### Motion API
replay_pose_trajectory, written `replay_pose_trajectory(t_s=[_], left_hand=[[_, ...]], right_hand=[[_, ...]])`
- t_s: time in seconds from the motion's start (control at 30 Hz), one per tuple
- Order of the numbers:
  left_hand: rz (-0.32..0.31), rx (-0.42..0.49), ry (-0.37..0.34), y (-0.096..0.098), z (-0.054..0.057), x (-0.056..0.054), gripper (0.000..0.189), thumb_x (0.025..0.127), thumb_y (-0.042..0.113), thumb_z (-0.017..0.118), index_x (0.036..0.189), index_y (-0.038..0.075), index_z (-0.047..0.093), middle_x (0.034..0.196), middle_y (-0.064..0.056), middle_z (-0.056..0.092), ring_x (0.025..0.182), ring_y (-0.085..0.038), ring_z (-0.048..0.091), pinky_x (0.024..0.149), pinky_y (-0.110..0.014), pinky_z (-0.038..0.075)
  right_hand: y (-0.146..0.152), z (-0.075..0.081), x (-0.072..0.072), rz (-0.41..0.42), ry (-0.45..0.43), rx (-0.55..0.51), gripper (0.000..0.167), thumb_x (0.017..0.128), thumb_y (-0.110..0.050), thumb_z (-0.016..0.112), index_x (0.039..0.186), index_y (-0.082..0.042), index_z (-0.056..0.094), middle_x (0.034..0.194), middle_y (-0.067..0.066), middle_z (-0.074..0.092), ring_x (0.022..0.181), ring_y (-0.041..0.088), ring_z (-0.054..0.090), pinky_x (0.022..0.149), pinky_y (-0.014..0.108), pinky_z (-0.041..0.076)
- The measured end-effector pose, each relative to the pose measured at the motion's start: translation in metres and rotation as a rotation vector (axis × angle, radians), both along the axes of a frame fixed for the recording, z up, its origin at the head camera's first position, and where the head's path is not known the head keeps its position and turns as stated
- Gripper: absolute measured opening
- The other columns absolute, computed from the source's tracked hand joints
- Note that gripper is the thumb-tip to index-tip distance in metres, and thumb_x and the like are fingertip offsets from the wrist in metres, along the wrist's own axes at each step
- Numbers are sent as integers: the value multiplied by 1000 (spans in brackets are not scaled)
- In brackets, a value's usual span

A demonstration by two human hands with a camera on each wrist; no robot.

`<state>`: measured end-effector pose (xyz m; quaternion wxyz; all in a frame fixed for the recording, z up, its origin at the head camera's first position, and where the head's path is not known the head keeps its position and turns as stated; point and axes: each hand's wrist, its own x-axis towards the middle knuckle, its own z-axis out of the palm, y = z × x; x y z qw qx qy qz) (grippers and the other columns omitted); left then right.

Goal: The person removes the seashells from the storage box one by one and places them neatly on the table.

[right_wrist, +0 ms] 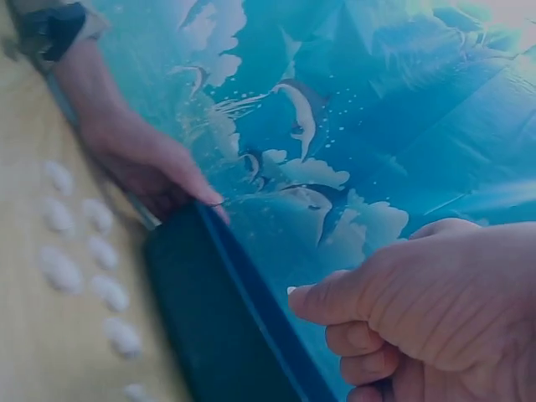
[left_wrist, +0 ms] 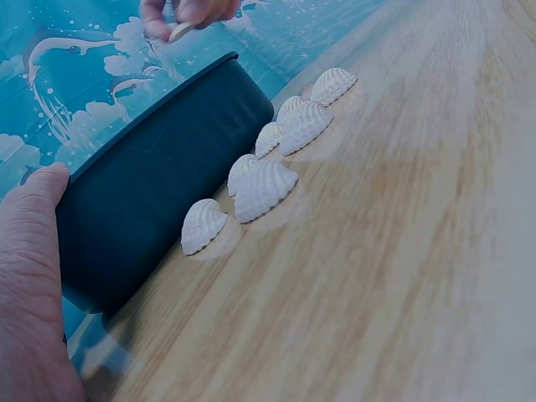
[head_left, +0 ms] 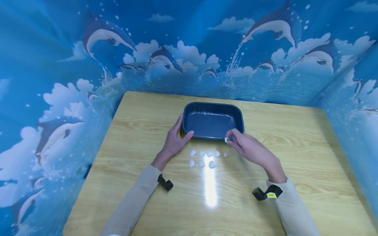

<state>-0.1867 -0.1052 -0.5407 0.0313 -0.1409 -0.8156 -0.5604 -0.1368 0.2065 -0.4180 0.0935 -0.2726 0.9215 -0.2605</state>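
A dark blue rectangular basin (head_left: pixel 213 136) stands on the wooden table. My left hand (head_left: pixel 174 139) rests against its near left corner, thumb and fingers spread along the outside; in the left wrist view the thumb (left_wrist: pixel 33 209) lies at the rim. Between thumb and fingers, my right hand (head_left: pixel 248 146) pinches a small white seashell (head_left: pixel 226 140) over the basin's near right rim. In the right wrist view only a bit of that shell (right_wrist: pixel 291 291) shows past the fingers. Ribbed white seashells (head_left: pixel 211 164) lie in two rows in front of the basin.
The light wooden table (head_left: pixel 133 196) has a bright glare streak near its middle. Blue dolphin-print sheeting (head_left: pixel 183 39) rises behind the table and along both sides. Each wrist carries a small black camera, such as the right one (head_left: pixel 260 194).
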Motion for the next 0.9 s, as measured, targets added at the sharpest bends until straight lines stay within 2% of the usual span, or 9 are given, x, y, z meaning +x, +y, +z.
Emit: replay_pose_trajectory(t_s=[0.2,0.4,0.53,0.7,0.8,0.9], left_hand=[[1,9,14,-4,-1,-1,91,100,49,66,168,10,18,174,-11,19,159,-19,18,129,-45,23],[4,14,15,-8,-1,-1,89,101,45,66,168,10,18,174,-11,19,160,-19,18,129,-46,22],[4,17,16,-9,-2,1,89,101,46,66,168,12,18,174,-10,19,159,-17,18,129,-45,22],[10,11,10,-9,-3,2,90,101,47,65,168,10,18,174,-11,19,160,-18,17,129,-45,22],[12,8,8,-10,-1,2,91,100,48,65,168,10,18,174,-12,19,160,-18,17,129,-45,22],[12,4,8,-11,0,-2,92,100,51,65,168,10,18,174,-11,19,159,-18,17,129,-45,23]], right_hand=[[8,-18,21,-15,-15,18,20,105,-10,62,124,-7,57,70,-7,47,60,7,41,52,25,40],[17,-52,23,-37,-77,25,17,105,-10,62,121,-9,57,77,-7,55,65,6,47,59,24,44],[19,-66,21,-44,-82,29,15,105,-10,61,120,-7,59,83,-6,61,68,6,49,62,26,46],[20,-72,20,-50,-60,46,17,104,-8,62,121,-5,59,91,-3,66,70,6,50,62,26,47],[21,-73,19,-48,-66,35,19,105,-8,61,124,-5,58,86,-4,64,68,6,50,61,25,47],[22,-72,17,-59,-86,2,23,105,-10,61,127,-4,56,74,-7,55,62,6,47,56,25,45]])
